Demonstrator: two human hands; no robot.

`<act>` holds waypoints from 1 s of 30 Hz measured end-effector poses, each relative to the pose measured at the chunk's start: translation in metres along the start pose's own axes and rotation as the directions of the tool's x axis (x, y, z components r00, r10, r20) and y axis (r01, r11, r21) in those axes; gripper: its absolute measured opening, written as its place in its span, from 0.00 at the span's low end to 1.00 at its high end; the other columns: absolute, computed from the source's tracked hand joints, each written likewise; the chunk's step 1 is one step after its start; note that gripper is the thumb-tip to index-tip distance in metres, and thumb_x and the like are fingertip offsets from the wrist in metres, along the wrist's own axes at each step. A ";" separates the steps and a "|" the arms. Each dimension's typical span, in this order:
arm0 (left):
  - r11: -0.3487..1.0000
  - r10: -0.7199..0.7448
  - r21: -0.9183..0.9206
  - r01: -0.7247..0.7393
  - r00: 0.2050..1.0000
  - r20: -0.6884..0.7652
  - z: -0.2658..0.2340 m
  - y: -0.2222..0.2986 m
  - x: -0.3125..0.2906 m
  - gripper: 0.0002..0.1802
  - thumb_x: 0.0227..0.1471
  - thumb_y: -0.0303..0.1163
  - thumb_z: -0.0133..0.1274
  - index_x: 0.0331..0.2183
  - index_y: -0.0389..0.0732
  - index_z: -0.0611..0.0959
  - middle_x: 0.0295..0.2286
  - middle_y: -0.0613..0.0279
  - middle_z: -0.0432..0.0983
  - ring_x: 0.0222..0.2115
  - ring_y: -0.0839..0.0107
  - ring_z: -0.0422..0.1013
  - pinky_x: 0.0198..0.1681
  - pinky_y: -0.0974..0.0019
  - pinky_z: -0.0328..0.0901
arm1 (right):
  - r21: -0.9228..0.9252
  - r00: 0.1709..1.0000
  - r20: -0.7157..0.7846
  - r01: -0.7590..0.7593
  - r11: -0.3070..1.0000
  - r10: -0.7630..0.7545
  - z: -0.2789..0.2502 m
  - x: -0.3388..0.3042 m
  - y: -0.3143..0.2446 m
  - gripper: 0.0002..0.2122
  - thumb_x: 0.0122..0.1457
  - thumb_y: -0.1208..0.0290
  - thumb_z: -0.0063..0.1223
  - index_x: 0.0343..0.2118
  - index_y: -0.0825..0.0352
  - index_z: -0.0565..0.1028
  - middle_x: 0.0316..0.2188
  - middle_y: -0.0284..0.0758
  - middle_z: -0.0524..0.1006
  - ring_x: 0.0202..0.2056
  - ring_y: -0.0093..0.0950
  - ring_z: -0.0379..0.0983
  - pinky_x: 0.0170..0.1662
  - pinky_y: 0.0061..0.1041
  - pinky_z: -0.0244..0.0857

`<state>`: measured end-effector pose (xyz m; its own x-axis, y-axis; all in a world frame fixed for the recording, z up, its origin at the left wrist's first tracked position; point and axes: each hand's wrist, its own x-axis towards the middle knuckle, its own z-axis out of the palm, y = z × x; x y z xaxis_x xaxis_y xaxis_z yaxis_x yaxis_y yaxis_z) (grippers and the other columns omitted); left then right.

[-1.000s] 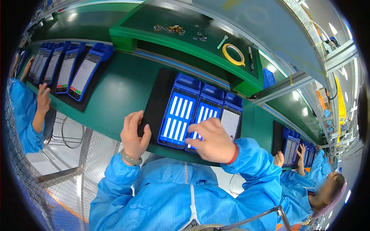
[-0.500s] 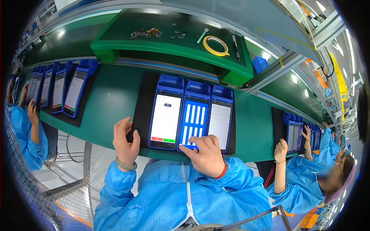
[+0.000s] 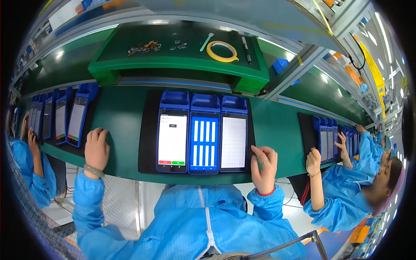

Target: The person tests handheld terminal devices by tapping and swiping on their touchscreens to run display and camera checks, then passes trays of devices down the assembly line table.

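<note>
Left hand [image 3: 96, 149] rests flat on the green table [image 3: 121, 125], fingers loosely spread, holding nothing; a pale band sits at its wrist. Just to its right begins the black mat [image 3: 148, 130], the fingers stopping short of the mat's edge.

Right hand [image 3: 262, 167] is raised at the mat's right edge, fingers curled inward and partly gathered, thumb up; I see nothing gripped in it. A red cuff shows at that wrist.

Between my two hands, on the mat, three blue handheld terminals lie side by side, touching, screens up. Nearest the left hand: the left terminal [image 3: 173, 132], white screen with a red and a green bar at its bottom. Middle terminal [image 3: 204, 134] shows white vertical stripes on blue. Right terminal [image 3: 234, 134], just left of the right hand, shows a pale grid.

Beyond the hands, a raised green shelf [image 3: 173, 65] carries a yellow tape roll [image 3: 222, 51], a dark pen [image 3: 245, 43] and a scatter of small parts [image 3: 145, 47].

Far left of my left hand, another row of blue terminals [image 3: 65, 117] with a co-worker's hand [image 3: 31, 138] beside it. Right of my right hand, another co-worker's hand [image 3: 313, 161] near a second black mat [image 3: 305, 130] with more devices.
</note>
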<state>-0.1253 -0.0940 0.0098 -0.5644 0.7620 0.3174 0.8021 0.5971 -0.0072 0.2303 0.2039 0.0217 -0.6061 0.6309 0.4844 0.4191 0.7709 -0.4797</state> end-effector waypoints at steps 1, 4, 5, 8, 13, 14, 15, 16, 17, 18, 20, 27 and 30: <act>0.998 0.035 0.060 -0.036 0.999 0.012 0.005 -0.015 0.005 0.23 0.37 0.19 0.48 0.42 0.37 0.74 0.41 0.52 0.67 0.43 0.54 0.63 0.46 0.58 0.63 | 0.028 1.000 -0.006 -0.006 1.000 0.006 0.002 0.008 0.004 0.13 0.46 0.82 0.51 0.37 0.67 0.76 0.33 0.38 0.70 0.36 0.35 0.65 0.38 0.30 0.61; 0.902 0.061 0.422 -0.086 0.996 0.070 0.011 -0.056 0.013 0.23 0.45 0.25 0.44 0.47 0.42 0.73 0.41 0.56 0.67 0.41 0.60 0.66 0.32 0.65 0.70 | -0.084 0.986 0.022 0.164 0.983 -0.163 0.014 0.043 0.002 0.14 0.45 0.76 0.55 0.38 0.62 0.77 0.35 0.39 0.69 0.36 0.36 0.65 0.39 0.32 0.60; 0.901 0.068 0.424 -0.089 0.996 0.063 0.013 -0.059 0.016 0.23 0.45 0.25 0.44 0.47 0.42 0.73 0.41 0.56 0.67 0.41 0.60 0.66 0.32 0.65 0.70 | -0.129 0.980 0.058 0.195 0.972 -0.189 0.022 0.053 -0.001 0.14 0.45 0.72 0.56 0.39 0.59 0.77 0.36 0.39 0.69 0.38 0.36 0.65 0.42 0.34 0.58; 0.795 -0.064 0.598 -0.102 0.966 0.251 0.018 -0.062 0.026 0.23 0.47 0.28 0.45 0.48 0.44 0.71 0.34 0.60 0.66 0.34 0.66 0.68 0.26 0.65 0.70 | -0.219 0.949 0.033 0.312 0.925 -0.313 0.041 0.074 -0.009 0.13 0.48 0.66 0.54 0.39 0.56 0.78 0.39 0.38 0.69 0.42 0.36 0.64 0.46 0.37 0.55; 0.711 -0.246 0.685 -0.160 0.855 0.456 0.023 -0.075 0.045 0.15 0.46 0.30 0.48 0.39 0.45 0.80 0.34 0.60 0.70 0.32 0.64 0.71 0.29 0.64 0.68 | -0.242 0.957 0.012 0.283 0.928 -0.289 0.051 0.072 -0.003 0.12 0.48 0.64 0.55 0.37 0.55 0.79 0.40 0.36 0.69 0.42 0.36 0.63 0.47 0.38 0.53; 0.647 -0.265 0.724 -0.238 0.821 0.506 0.021 -0.073 0.050 0.12 0.45 0.31 0.49 0.34 0.45 0.83 0.33 0.60 0.72 0.32 0.63 0.71 0.31 0.63 0.68 | -0.241 0.967 -0.003 0.246 0.939 -0.254 0.049 0.070 0.000 0.12 0.48 0.64 0.55 0.37 0.55 0.79 0.40 0.36 0.69 0.42 0.35 0.63 0.47 0.37 0.53; 0.646 -0.264 0.724 -0.239 0.821 0.507 0.018 -0.071 0.053 0.12 0.45 0.31 0.49 0.34 0.45 0.83 0.33 0.60 0.72 0.32 0.63 0.71 0.31 0.63 0.68 | -0.248 0.976 -0.007 0.208 0.946 -0.217 0.044 0.068 0.003 0.11 0.48 0.64 0.55 0.36 0.55 0.79 0.39 0.36 0.70 0.42 0.35 0.64 0.47 0.37 0.54; 0.696 -0.239 0.672 -0.253 0.801 0.549 0.012 -0.070 0.055 0.11 0.44 0.33 0.49 0.30 0.45 0.84 0.32 0.58 0.74 0.32 0.62 0.72 0.33 0.62 0.67 | -0.256 0.980 -0.019 0.187 0.948 -0.199 0.041 0.065 0.008 0.12 0.48 0.64 0.55 0.36 0.55 0.79 0.39 0.36 0.70 0.42 0.35 0.64 0.47 0.36 0.54; 0.740 -0.206 0.617 -0.269 0.783 0.588 0.006 -0.067 0.061 0.11 0.42 0.34 0.49 0.26 0.46 0.85 0.30 0.57 0.76 0.33 0.61 0.73 0.35 0.61 0.67 | -0.265 0.984 -0.037 0.160 0.951 -0.176 0.038 0.062 0.012 0.12 0.47 0.65 0.55 0.36 0.55 0.79 0.39 0.36 0.70 0.42 0.35 0.64 0.47 0.36 0.54; 0.737 -0.200 0.617 -0.275 0.783 0.589 0.006 -0.065 0.064 0.11 0.42 0.34 0.49 0.26 0.46 0.85 0.30 0.57 0.76 0.33 0.61 0.73 0.35 0.61 0.67 | -0.269 0.984 -0.057 0.150 0.951 -0.171 0.036 0.061 0.015 0.12 0.47 0.65 0.55 0.37 0.55 0.79 0.38 0.36 0.70 0.42 0.35 0.64 0.47 0.36 0.54; 0.764 -0.167 0.574 -0.295 0.768 0.618 0.003 -0.060 0.067 0.12 0.39 0.36 0.49 0.25 0.44 0.85 0.28 0.56 0.77 0.35 0.60 0.73 0.35 0.62 0.67 | -0.270 0.985 -0.059 0.138 0.953 -0.160 0.032 0.060 0.018 0.12 0.47 0.65 0.55 0.37 0.56 0.79 0.38 0.36 0.71 0.42 0.35 0.64 0.47 0.36 0.54; 0.772 0.029 0.466 -0.433 0.755 0.655 -0.009 0.026 0.064 0.12 0.40 0.36 0.49 0.25 0.42 0.85 0.27 0.57 0.76 0.32 0.62 0.70 0.31 0.64 0.64 | -0.217 0.991 0.011 0.135 0.967 -0.136 0.017 0.021 0.012 0.13 0.46 0.69 0.54 0.37 0.59 0.79 0.37 0.36 0.71 0.39 0.35 0.64 0.45 0.34 0.55; 0.778 0.103 0.407 -0.479 0.736 0.669 -0.014 0.063 0.059 0.12 0.41 0.36 0.49 0.24 0.43 0.85 0.27 0.58 0.76 0.32 0.63 0.70 0.30 0.65 0.62 | -0.172 0.987 0.065 0.153 0.973 -0.144 0.004 -0.013 0.010 0.15 0.43 0.71 0.56 0.38 0.58 0.78 0.37 0.34 0.71 0.38 0.34 0.64 0.43 0.33 0.56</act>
<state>-0.1052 -0.0146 0.0417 -0.4632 0.7902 -0.4013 0.8146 0.2013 -0.5439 0.2398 0.2034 0.0079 -0.7030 0.5064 0.4994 0.4310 0.8619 -0.2672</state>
